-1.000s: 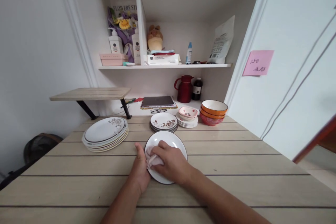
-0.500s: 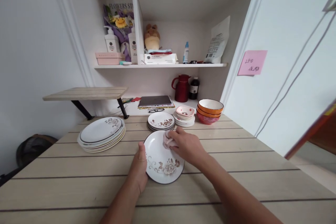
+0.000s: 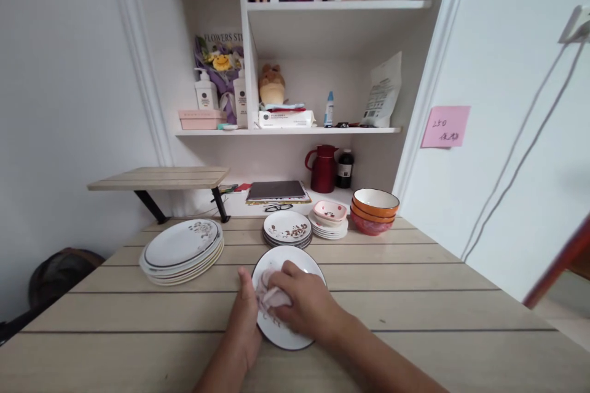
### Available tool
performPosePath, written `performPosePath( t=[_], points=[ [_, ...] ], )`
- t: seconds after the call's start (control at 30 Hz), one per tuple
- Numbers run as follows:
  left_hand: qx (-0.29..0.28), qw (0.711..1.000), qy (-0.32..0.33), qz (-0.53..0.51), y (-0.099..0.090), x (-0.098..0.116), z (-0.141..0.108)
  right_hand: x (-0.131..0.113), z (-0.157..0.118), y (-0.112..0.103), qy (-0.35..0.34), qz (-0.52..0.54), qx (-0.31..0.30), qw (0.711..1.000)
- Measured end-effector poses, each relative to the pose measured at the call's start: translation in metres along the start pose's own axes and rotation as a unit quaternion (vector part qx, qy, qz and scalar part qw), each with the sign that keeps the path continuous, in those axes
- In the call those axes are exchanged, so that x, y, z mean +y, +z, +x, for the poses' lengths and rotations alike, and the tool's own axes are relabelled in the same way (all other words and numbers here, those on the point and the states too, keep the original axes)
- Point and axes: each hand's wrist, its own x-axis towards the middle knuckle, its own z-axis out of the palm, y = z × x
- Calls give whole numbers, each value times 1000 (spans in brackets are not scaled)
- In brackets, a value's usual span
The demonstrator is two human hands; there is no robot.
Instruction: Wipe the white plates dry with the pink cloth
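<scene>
A white plate [image 3: 299,261] with a dark rim and a brown floral print tilts toward me above the table. My left hand [image 3: 246,313] grips its left edge, thumb up at the rim and the other fingers hidden behind. Bunched in my right hand [image 3: 304,298] is a pale pinkish cloth [image 3: 271,295], pressed on the left part of the plate's face. That hand covers most of the floral print. Just behind the plate stands a stack of small matching plates [image 3: 288,227].
Large plates [image 3: 182,245] are stacked at left near a raised wooden shelf [image 3: 159,178]. Small dishes [image 3: 330,212] and stacked bowls [image 3: 375,202] stand at back right. Behind them are a red jug [image 3: 323,169], a dark bottle [image 3: 344,169], a laptop [image 3: 276,190] and glasses [image 3: 278,207].
My right hand has moved the cloth from the plate's upper right to its left side, across the face. The left hand keeps its hold. The camera view has tilted up slightly.
</scene>
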Motion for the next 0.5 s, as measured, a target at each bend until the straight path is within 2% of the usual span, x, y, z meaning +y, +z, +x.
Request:
performPosePath(
  t=[0.17, 0.27, 0.33, 0.4, 0.5],
  points=[
    [11, 1000, 22, 12, 2, 1, 1, 8, 13, -5, 62, -95, 103, 988],
    [8, 999, 16, 30, 2, 1, 1, 25, 8, -16, 90, -134, 113, 980],
    [2, 999, 11, 36, 2, 1, 1, 36, 0, -24, 115, -145, 86, 979],
    [-7, 999, 12, 35, 1, 2, 1, 42, -8, -33, 129, -144, 35, 981],
    [-10, 999, 12, 37, 1, 3, 0, 41, -19, -42, 90, -117, -69, 987]
  ],
)
